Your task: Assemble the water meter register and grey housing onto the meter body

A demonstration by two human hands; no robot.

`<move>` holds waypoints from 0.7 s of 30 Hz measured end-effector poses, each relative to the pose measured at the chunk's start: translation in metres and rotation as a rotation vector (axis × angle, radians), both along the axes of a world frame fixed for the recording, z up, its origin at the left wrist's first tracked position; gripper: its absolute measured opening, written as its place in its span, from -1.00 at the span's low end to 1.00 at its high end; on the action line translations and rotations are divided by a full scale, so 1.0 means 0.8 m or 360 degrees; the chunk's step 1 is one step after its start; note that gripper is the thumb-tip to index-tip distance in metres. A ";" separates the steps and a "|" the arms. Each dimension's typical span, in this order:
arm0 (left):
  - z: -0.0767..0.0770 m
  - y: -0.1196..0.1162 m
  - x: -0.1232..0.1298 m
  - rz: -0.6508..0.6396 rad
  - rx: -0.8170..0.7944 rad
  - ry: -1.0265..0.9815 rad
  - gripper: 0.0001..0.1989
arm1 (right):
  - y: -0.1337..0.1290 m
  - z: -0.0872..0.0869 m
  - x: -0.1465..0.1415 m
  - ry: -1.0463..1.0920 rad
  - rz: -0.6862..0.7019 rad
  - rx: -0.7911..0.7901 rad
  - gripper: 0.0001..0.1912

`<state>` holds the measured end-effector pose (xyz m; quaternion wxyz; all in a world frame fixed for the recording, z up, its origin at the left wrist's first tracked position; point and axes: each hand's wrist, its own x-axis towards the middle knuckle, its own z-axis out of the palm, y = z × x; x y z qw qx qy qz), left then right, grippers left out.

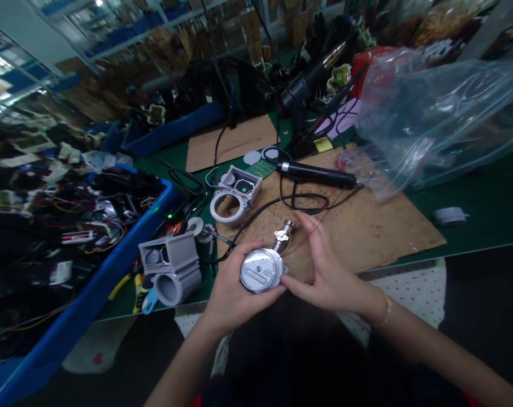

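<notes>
A round silver metal part (259, 271) with a short metal pipe fitting (283, 234) behind it is held at the table's front edge. My left hand (233, 288) is wrapped round its left and lower side. My right hand (324, 271) has thumb and fingers spread, the thumb tip touching the part's right edge. Behind it, a grey plastic housing with a ring (230, 208) lies on the brown board (366, 232). Another grey housing (175, 265) sits to the left of my left hand.
A blue bin (91, 294) full of wired parts fills the left. A black cylindrical tool (318, 174) and its cable cross the board. Clear plastic bags (447, 118) lie at the right, near a grey cap (450, 215). Yellow-handled pliers (137, 291) lie left.
</notes>
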<state>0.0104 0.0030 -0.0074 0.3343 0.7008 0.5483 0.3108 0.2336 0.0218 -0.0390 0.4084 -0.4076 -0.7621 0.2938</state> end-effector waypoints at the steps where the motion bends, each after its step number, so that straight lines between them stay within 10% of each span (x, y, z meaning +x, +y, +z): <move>1: -0.005 0.001 0.002 0.0053 0.0010 -0.0098 -0.32 | -0.001 -0.003 -0.004 0.0058 -0.0043 -0.0043 0.12; 11: -0.029 0.006 0.014 0.0232 -0.0144 -0.1316 -0.41 | -0.022 0.000 -0.031 -0.0006 -0.0327 0.0181 0.13; 21: -0.025 0.003 0.013 0.0258 -0.0036 -0.1349 -0.48 | -0.021 0.021 -0.038 -0.0510 -0.0264 0.0369 -0.23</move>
